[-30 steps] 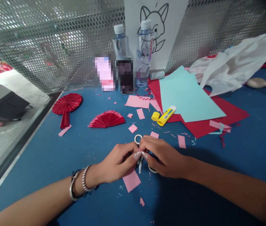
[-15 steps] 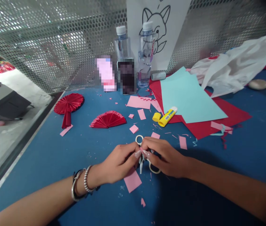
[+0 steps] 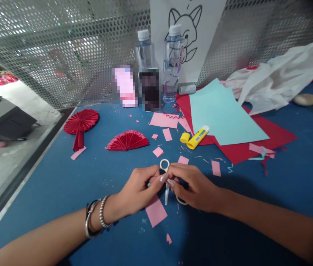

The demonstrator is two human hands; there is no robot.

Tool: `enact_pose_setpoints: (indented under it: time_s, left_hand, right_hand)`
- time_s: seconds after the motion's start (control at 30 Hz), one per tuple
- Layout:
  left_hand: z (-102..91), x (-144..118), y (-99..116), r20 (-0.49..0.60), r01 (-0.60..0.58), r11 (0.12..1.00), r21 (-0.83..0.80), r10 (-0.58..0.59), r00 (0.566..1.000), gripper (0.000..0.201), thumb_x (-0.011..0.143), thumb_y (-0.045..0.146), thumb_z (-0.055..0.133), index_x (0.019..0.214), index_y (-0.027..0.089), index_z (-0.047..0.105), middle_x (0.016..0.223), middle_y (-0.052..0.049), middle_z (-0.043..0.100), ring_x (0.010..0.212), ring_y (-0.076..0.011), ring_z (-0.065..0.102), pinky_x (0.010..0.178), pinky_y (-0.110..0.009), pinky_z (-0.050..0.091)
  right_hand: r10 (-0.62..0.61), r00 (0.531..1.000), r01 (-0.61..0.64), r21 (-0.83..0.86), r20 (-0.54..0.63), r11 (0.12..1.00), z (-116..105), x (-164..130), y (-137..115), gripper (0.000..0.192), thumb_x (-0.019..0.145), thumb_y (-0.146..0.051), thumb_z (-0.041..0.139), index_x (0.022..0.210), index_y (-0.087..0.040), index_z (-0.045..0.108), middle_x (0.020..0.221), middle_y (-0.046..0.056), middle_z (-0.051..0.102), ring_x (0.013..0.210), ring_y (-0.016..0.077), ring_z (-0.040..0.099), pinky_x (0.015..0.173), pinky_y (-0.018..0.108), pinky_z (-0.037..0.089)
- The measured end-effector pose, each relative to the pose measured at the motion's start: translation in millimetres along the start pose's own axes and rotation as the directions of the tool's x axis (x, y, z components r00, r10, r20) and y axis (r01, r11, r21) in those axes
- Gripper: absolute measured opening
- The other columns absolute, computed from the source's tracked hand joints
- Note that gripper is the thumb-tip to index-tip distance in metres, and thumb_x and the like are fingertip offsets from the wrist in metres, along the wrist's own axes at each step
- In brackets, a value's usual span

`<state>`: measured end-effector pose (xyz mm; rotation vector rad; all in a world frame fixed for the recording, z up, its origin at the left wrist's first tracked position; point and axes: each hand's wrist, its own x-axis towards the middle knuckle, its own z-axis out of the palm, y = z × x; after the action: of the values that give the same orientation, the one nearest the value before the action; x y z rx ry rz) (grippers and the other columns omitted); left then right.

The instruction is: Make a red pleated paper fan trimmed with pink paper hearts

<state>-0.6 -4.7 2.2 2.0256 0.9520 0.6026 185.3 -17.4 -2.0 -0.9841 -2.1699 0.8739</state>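
Note:
My left hand (image 3: 138, 189) and my right hand (image 3: 193, 184) meet fingertip to fingertip low over the blue table (image 3: 62, 184). Both pinch a small paper piece that the fingers almost wholly hide. Right under them lie white scissors (image 3: 164, 164): one handle ring shows beyond the fingers and the blade tip points toward me. A pink paper rectangle (image 3: 155, 211) lies flat just below my left thumb. Bracelets circle my left wrist.
Two red folded paper fans (image 3: 128, 141) (image 3: 81, 122) lie at left. A yellow glue stick (image 3: 197, 137) and its cap sit by light blue and red sheets (image 3: 223, 114). Two water bottles (image 3: 173, 62), a fox drawing and a white plastic bag (image 3: 278, 77) line the perforated metal wall. Pink scraps are scattered around.
The fingertips have shifted slightly while staying pinched together above the scissors. The view has drifted a little; nothing else on the table moved.

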Motion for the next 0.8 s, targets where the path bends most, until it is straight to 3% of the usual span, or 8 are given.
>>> enact_pose_setpoints:
  time_s: [0.1,0.23,0.8]
  left_hand:
    - [-0.8,0.5,1.3,-0.024,-0.060,0.998,0.018,0.060,0.998,0.036,0.092,0.027,0.034,0.058,0.017,0.029,0.054,0.006,0.027,0.050,-0.0074,0.026,0.050,-0.022,0.025]
    - [-1.0,2.0,3.2,0.047,-0.118,0.993,0.015,0.117,0.992,0.033,0.092,0.025,0.034,0.060,0.017,0.033,0.056,0.005,0.032,0.052,-0.0075,0.031,0.052,-0.021,0.027]
    - [-1.2,2.2,4.3,0.115,-0.113,0.994,0.003,0.112,0.987,0.029,0.094,0.022,0.028,0.066,0.017,0.036,0.059,0.005,0.038,0.053,-0.0076,0.036,0.054,-0.021,0.032]
  right_hand:
    - [0.018,0.999,-0.018,0.020,-0.026,1.000,0.2,0.3,-0.4,0.013,0.085,-0.022,0.041,0.072,-0.018,0.044,0.066,-0.002,0.046,0.059,0.0098,0.041,0.055,0.022,0.032]
    - [0.009,1.000,-0.009,0.019,-0.021,1.000,0.4,-0.1,-1.8,0.015,0.085,-0.022,0.042,0.071,-0.019,0.042,0.064,-0.003,0.044,0.059,0.0101,0.040,0.055,0.023,0.031]
    - [0.034,0.999,-0.036,0.094,0.017,0.995,0.8,-1.0,-2.1,0.017,0.088,-0.022,0.038,0.072,-0.018,0.041,0.066,-0.002,0.045,0.061,0.0097,0.041,0.058,0.023,0.032]
